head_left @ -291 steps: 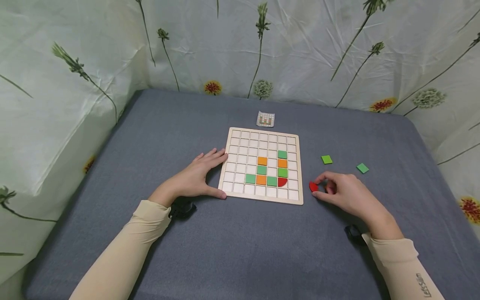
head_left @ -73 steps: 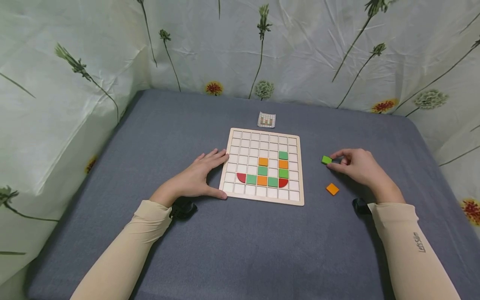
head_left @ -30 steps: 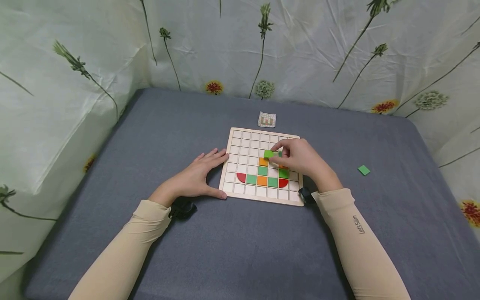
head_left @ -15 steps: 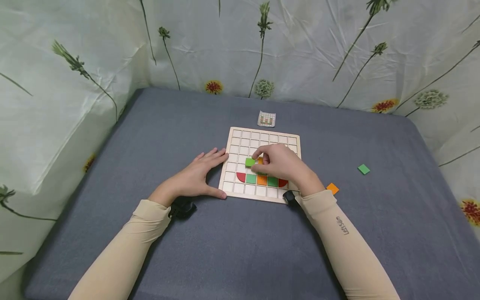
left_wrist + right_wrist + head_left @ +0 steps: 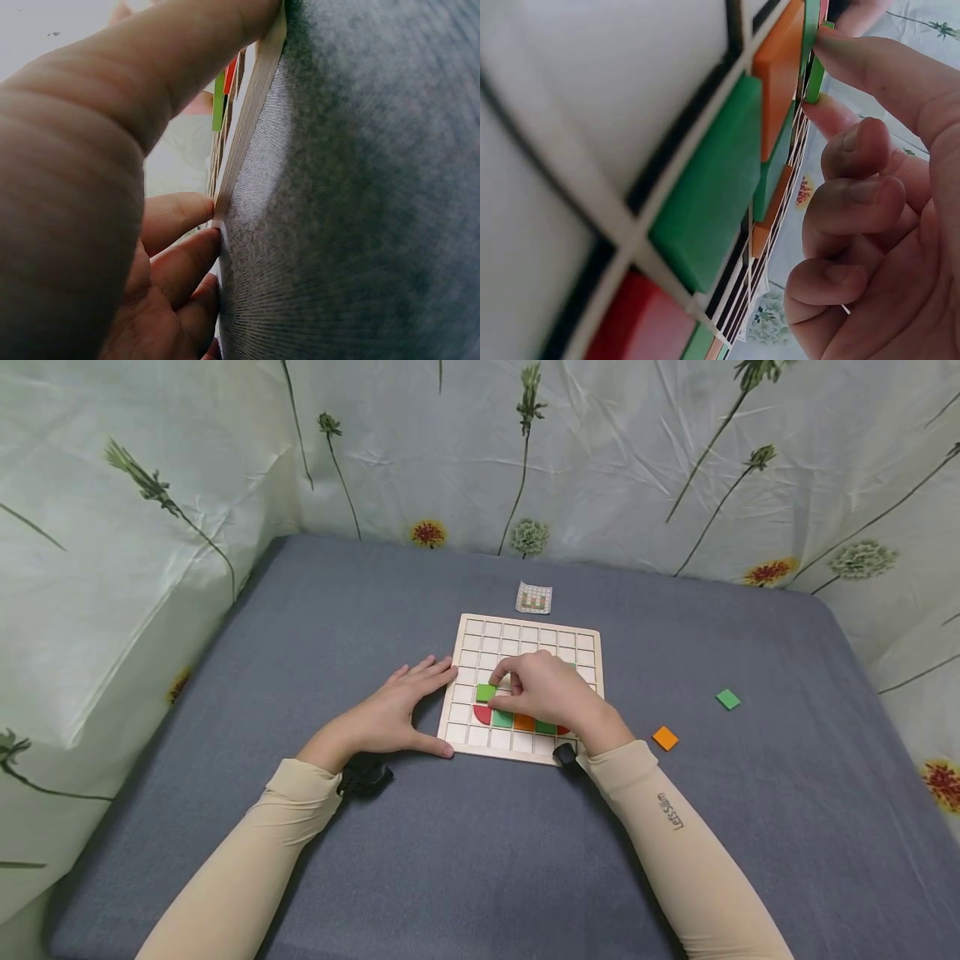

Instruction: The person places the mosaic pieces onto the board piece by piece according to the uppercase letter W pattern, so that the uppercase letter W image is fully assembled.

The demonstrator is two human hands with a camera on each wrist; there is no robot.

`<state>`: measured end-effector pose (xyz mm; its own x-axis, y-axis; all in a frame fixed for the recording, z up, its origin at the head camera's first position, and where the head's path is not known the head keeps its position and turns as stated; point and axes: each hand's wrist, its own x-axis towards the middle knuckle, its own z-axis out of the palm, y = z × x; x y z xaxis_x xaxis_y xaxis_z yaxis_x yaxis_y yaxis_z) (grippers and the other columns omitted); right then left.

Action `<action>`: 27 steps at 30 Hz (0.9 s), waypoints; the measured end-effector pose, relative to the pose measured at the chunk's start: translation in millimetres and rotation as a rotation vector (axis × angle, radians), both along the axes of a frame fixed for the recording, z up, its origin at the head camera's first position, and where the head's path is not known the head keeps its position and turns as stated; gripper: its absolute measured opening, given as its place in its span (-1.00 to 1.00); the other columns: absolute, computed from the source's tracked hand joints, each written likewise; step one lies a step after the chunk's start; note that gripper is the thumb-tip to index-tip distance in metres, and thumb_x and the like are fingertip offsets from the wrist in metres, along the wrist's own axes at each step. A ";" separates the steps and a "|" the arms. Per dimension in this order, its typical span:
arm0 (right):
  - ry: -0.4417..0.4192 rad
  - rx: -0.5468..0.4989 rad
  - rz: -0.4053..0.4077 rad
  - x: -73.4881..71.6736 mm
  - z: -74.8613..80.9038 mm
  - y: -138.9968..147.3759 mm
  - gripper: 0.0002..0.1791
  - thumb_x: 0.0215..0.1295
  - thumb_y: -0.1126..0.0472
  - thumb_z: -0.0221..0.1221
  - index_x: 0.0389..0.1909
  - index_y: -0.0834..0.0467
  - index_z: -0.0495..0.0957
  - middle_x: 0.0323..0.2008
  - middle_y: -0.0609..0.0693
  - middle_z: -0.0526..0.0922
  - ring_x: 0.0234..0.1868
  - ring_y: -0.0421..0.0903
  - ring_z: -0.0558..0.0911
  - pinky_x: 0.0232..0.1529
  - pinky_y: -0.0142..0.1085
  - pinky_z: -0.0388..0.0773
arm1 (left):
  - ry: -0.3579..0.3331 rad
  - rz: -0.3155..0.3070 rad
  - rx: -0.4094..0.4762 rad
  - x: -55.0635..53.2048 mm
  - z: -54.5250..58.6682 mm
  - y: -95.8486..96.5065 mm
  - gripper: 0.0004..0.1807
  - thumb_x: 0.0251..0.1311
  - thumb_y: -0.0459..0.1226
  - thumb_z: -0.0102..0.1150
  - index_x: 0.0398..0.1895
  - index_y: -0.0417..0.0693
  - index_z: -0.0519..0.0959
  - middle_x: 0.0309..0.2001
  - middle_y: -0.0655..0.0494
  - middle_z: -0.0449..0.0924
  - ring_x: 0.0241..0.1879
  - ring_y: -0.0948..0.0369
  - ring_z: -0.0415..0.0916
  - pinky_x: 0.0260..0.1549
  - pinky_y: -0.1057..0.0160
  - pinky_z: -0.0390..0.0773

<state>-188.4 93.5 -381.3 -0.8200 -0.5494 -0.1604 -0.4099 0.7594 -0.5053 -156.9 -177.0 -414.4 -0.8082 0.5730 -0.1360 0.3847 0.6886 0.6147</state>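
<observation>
A wooden grid board (image 5: 547,637) lies on the cloth, partly covered by my right hand (image 5: 551,689). Thumb and index finger of that hand pinch a light green square tile (image 5: 485,693) over the board's left part, just behind a red quarter-round tile (image 5: 482,715). In the right wrist view the same green tile (image 5: 815,81) shows between the fingertips, the other fingers curled. My left hand (image 5: 386,714) rests spread along the board's left edge, its thumb at the near corner. A front row holds green (image 5: 502,718) and orange tiles (image 5: 524,722); tiles behind are mostly hidden.
A small pattern card (image 5: 534,598) lies behind the board. To the right, an orange tile (image 5: 664,738) and a green tile (image 5: 727,699) lie loose on the grey cloth (image 5: 480,852). A flower-printed curtain (image 5: 622,460) hangs at the back.
The red quarter-round tile once in my right hand now sits at the row's left. Since then my right hand has picked up the light green tile and carried it leftward. My left hand stays.
</observation>
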 end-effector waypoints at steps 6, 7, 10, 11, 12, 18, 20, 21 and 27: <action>-0.009 -0.003 0.009 -0.1 0.7 -0.1 -0.69 0.35 -0.02 0.47 -0.01 0.05 0.78 -0.53 -0.10 0.58 -0.51 -0.18 0.50 -0.39 -0.31 0.44 | 0.006 0.000 0.003 0.1 -0.1 -0.9 0.32 -0.01 0.15 0.69 0.74 -0.06 0.14 0.76 -0.04 -0.01 0.78 -0.09 -0.21 0.70 -0.32 -0.22; -0.009 -0.002 0.009 -0.2 0.8 -0.1 -0.68 0.34 -0.03 0.48 -0.01 0.05 0.78 -0.53 -0.10 0.58 -0.51 -0.17 0.51 -0.38 -0.31 0.44 | 0.005 0.001 0.002 0.2 0.2 -1.1 0.31 -0.01 0.15 0.68 0.74 -0.06 0.14 0.76 -0.04 -0.01 0.78 -0.09 -0.21 0.70 -0.31 -0.22; -0.012 -0.002 0.004 -0.3 0.9 0.0 -0.67 0.32 -0.04 0.49 -0.02 0.04 0.78 -0.52 -0.10 0.59 -0.50 -0.17 0.51 -0.38 -0.30 0.45 | 0.006 0.002 0.000 0.2 0.3 -1.7 0.31 0.00 0.15 0.68 0.74 -0.06 0.14 0.76 -0.04 -0.01 0.78 -0.09 -0.21 0.70 -0.32 -0.22; -0.013 -0.001 0.003 -0.3 1.0 0.0 -0.67 0.32 -0.05 0.49 -0.02 0.04 0.78 -0.51 -0.10 0.59 -0.50 -0.17 0.51 -0.38 -0.30 0.45 | 0.006 0.002 0.000 0.1 0.1 -1.7 0.31 0.00 0.15 0.68 0.74 -0.06 0.14 0.76 -0.04 -0.01 0.78 -0.09 -0.20 0.70 -0.32 -0.22; -0.014 -0.001 0.001 -0.2 1.2 0.1 -0.67 0.32 -0.05 0.49 -0.02 0.04 0.78 -0.51 -0.10 0.59 -0.50 -0.17 0.51 -0.38 -0.30 0.45 | 0.007 0.002 0.000 0.1 0.0 -1.6 0.31 0.00 0.15 0.68 0.74 -0.06 0.14 0.76 -0.04 -0.01 0.78 -0.09 -0.20 0.69 -0.33 -0.22; -0.017 0.005 -0.002 -0.2 1.3 0.5 -0.66 0.31 -0.06 0.50 -0.02 0.02 0.78 -0.49 -0.09 0.60 -0.49 -0.17 0.51 -0.38 -0.31 0.45 | 0.005 0.000 -0.004 0.2 0.0 -0.6 0.32 -0.01 0.15 0.68 0.74 -0.04 0.13 0.77 -0.02 -0.02 0.78 -0.07 -0.22 0.71 -0.29 -0.24; -0.017 0.006 0.000 -0.4 1.3 0.7 -0.66 0.30 -0.06 0.51 -0.02 0.02 0.78 -0.49 -0.09 0.60 -0.49 -0.17 0.52 -0.38 -0.31 0.45 | 0.004 0.000 -0.004 0.3 0.3 -0.4 0.32 -0.02 0.14 0.69 0.74 -0.04 0.13 0.77 -0.01 -0.03 0.78 -0.06 -0.22 0.71 -0.28 -0.24; -0.017 0.006 -0.001 -0.4 1.6 0.6 -0.66 0.30 -0.07 0.51 -0.02 0.02 0.78 -0.49 -0.09 0.60 -0.49 -0.17 0.52 -0.38 -0.31 0.45 | 0.004 0.000 -0.004 0.4 0.5 -0.4 0.32 -0.02 0.14 0.69 0.74 -0.04 0.13 0.77 -0.01 -0.02 0.78 -0.06 -0.22 0.71 -0.28 -0.25; -0.018 0.004 0.000 -0.6 1.8 0.1 -0.67 0.31 -0.06 0.50 -0.02 0.02 0.79 -0.49 -0.10 0.60 -0.49 -0.17 0.51 -0.38 -0.31 0.44 | 0.003 0.000 -0.009 0.5 1.3 0.3 0.33 -0.02 0.14 0.69 0.75 -0.04 0.12 0.77 0.00 -0.03 0.78 -0.05 -0.23 0.71 -0.27 -0.25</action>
